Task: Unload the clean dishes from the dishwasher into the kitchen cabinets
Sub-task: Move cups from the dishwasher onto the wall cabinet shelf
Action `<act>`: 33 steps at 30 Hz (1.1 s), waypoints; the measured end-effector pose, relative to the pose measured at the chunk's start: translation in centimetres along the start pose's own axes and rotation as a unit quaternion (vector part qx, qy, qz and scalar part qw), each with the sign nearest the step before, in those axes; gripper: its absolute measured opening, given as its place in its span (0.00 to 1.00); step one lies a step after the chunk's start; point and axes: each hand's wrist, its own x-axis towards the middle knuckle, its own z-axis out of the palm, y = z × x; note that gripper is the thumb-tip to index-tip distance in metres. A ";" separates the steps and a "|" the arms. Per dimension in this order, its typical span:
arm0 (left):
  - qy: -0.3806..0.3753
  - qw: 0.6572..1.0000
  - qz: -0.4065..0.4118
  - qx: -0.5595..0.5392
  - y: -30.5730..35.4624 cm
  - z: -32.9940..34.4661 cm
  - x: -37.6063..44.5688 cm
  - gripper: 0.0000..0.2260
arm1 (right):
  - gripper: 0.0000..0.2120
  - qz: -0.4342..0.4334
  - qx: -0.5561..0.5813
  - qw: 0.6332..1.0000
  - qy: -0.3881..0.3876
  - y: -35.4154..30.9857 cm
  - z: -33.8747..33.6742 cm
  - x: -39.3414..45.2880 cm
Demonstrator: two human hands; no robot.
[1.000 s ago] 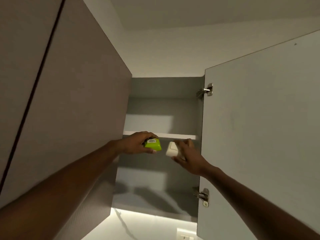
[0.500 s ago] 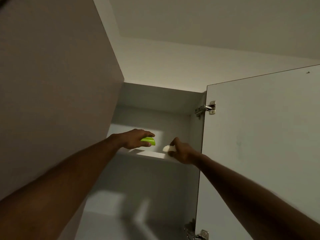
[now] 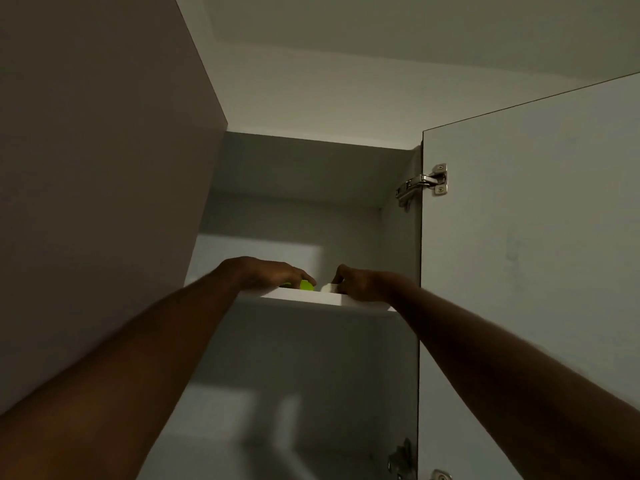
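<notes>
1. The view looked steeply up into an open wall cabinet (image 3: 304, 174), its door (image 3: 530, 271) swung out to the right on a metal hinge (image 3: 424, 183).
2. Both arms reached up to the white shelf (image 3: 322, 299) inside the cabinet, with the hands resting on top of its front edge.
3. The left hand (image 3: 266, 273) lay palm down over a lime-green dish (image 3: 306, 285); its fingers curled over the top of the dish, closed around it. Only a small green sliver showed under the fingertips, sitting at shelf level just behind the front edge.
4. The right hand (image 3: 363, 282) was folded over a white dish (image 3: 327, 288), of which only a pale corner showed at the fingertips; the fingers were bent around it in a grip.
5. The two dishes sat just beside each other near the middle of the shelf, green on the left and white on the right; whether they touched could not be told.
6. Whether each dish rested fully on the shelf could not be told, since the shelf edge hid their undersides.
7. A second hinge (image 3: 401, 459) showed low on the door.
</notes>
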 end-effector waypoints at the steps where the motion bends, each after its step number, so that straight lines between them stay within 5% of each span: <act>1: 0.004 1.000 -0.006 -0.001 -0.4 0.2 0.3 0.20 | 0.17 0.001 -0.006 1.000 -0.002 -0.1 0.1 0.4; 5: 0.010 1.000 -0.019 0.020 -1.3 0.1 0.8 0.22 | 0.18 0.010 0.006 1.000 0.010 0.4 0.5 1.0; 11: 0.138 0.988 0.006 0.065 -0.4 0.9 0.1 0.28 | 0.28 0.003 0.039 0.998 0.053 0.8 1.0 0.4; 15: 0.129 0.990 -0.028 0.047 -0.9 0.7 0.1 0.37 | 0.30 -0.008 0.049 0.997 0.052 1.0 1.1 1.1; 21: 0.083 0.995 -0.006 0.060 -0.6 0.6 0.1 0.23 | 0.20 -0.047 0.018 0.998 0.028 1.1 1.0 1.3; 33: 0.097 0.991 -0.010 0.093 -0.1 1.0 -0.2 0.17 | 0.24 -0.028 0.021 0.996 0.087 1.8 1.1 1.9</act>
